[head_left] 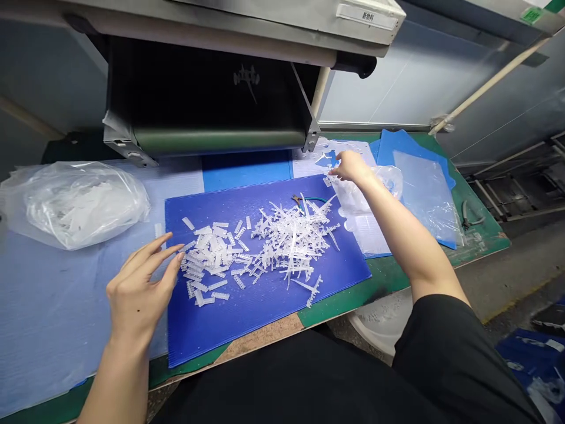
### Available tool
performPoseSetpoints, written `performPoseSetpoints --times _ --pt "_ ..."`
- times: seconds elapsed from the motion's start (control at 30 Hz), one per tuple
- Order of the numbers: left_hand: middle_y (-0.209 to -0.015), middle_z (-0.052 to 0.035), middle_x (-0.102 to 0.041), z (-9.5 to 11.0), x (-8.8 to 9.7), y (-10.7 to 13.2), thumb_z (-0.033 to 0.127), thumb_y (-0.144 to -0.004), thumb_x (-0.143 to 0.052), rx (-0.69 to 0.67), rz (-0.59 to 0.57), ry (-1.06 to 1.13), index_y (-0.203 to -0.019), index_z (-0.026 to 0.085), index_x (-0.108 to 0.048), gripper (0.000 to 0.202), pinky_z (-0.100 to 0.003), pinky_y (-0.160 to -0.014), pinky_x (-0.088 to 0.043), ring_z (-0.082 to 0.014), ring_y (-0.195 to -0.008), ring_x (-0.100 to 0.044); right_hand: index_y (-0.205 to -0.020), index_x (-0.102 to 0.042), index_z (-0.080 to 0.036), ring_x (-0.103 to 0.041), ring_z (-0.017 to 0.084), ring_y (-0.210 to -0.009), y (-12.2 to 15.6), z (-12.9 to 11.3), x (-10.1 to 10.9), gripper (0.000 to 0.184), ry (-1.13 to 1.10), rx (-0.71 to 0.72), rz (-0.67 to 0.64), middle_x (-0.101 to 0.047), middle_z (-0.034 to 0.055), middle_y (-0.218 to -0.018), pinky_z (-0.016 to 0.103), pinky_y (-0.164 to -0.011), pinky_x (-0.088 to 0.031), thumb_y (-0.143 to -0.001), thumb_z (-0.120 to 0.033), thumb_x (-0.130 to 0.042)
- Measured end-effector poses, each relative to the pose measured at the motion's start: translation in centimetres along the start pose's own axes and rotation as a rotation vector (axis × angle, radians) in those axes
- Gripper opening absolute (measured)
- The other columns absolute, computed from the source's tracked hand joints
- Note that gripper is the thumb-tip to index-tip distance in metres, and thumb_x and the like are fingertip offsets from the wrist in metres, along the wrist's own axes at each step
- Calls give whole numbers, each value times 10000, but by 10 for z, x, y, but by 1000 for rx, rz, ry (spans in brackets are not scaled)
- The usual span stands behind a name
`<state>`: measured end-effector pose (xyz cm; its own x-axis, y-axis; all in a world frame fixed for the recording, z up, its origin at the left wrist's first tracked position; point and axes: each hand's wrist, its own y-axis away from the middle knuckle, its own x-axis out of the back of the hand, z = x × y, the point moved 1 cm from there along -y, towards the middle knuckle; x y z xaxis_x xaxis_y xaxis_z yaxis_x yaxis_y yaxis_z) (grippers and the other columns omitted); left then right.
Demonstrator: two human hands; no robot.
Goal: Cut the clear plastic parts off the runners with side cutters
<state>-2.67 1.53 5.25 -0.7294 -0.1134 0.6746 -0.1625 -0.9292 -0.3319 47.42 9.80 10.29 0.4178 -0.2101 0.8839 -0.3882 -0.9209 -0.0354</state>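
A loose heap of white plastic moulded parts (260, 247) lies on a blue corrugated plastic board (265, 312), with comb-like strips to the left and branched runners to the right. My left hand (139, 291) hovers at the heap's left edge, fingers spread, holding nothing. My right hand (351, 168) reaches over the board's far corner, its fingertips beside small white pieces; I cannot tell whether it grips one. A clear plastic bag (375, 188) lies just below that hand. Green-handled side cutters (309, 200) rest on the board behind the heap.
A tied clear bag of white parts (75, 203) lies on the pale blue sheet at left. A black overhead machine hood (207, 88) overhangs the bench. Further side cutters (468, 215) lie on the green mat at right, beside a clear sheet on blue board (424, 194).
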Motion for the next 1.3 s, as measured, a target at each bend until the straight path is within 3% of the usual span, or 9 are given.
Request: performPoseSetpoints --times 0.13,0.3,0.4,0.5,0.7,0.87,1.0,1.13,1.3 --pt "-1347 158 -760 16 5 -3 396 -952 -739 18 85 57 -1130 450 -820 203 -550 -1216 -531 -291 -1262 -736 -886 -776 0 -769 175 -981 13 -36 18 479 87 90 72 -772 136 -1025 327 -1013 -560 -1121 -197 -409" --pt "-1333 -10 -787 56 -10 1 375 -901 -822 66 -68 385 -1201 307 -819 308 -464 -1200 -577 -254 -1230 -759 -1028 -794 -184 -731 280 -1026 133 -117 48 210 96 386 285 -770 126 -1073 450 -973 -585 -1045 -162 -585" --pt "-1523 -69 -681 79 -23 7 387 -875 -859 177 -297 847 -1533 308 -614 707 -425 -1051 -681 -275 -1286 -748 -1124 -758 -258 -733 213 -855 219 -161 32 210 -40 724 281 -776 73 -973 365 -786 -612 -1039 -126 -618" --pt "-1302 -94 -802 81 -21 13 447 -912 -819 315 -236 891 -1330 232 -774 471 -377 -934 -718 -244 -1012 -837 -1284 -709 -330 -730 189 -788 264 -181 0 348 -281 808 163 -760 37 -947 337 -753 -645 -1027 -102 -656" --pt "-1100 -90 -854 41 11 28 451 -889 -843 457 -214 881 -1213 189 -826 417 -348 -809 -737 -223 -814 -843 -1567 -599 -335 -755 276 -1184 258 -174 -59 609 -730 275 -245 -741 88 -1385 444 -929 -704 -985 -395 -768" --pt "-1075 -88 -857 7 26 41 416 -849 -887 536 -369 933 -1171 203 -843 389 -339 -875 -729 -219 -829 -846 -1202 -852 -248 -843 255 -943 249 -182 -83 301 -843 148 -595 -861 58 -1064 443 -944 -711 -965 -420 -782" --pt "-1074 -100 -856 -11 31 49 435 -784 -935 668 -351 951 -1114 193 -856 416 -357 -925 -720 -255 -900 -851 -1087 -882 -229 -846 273 -972 252 -198 -105 344 -841 135 -599 -864 62 -1059 421 -941 -707 -897 -513 -836" --pt "-1084 -90 -855 -12 34 57 493 -784 -919 643 -211 750 -1083 200 -865 421 -437 -1000 -702 -293 -959 -846 -1053 -886 -219 -846 297 -975 259 -203 -139 414 -818 106 -431 -863 70 -1050 452 -939 -711 -895 -594 -812" --pt "-1154 -81 -846 -13 32 54 520 -823 -882 620 -157 668 -1156 210 -852 456 -425 -1076 -667 -290 -1059 -831 -1167 -867 -259 -814 307 -1128 249 -194 -157 287 -764 108 -308 -833 70 -1211 522 -1104 -637 -958 -436 -782"
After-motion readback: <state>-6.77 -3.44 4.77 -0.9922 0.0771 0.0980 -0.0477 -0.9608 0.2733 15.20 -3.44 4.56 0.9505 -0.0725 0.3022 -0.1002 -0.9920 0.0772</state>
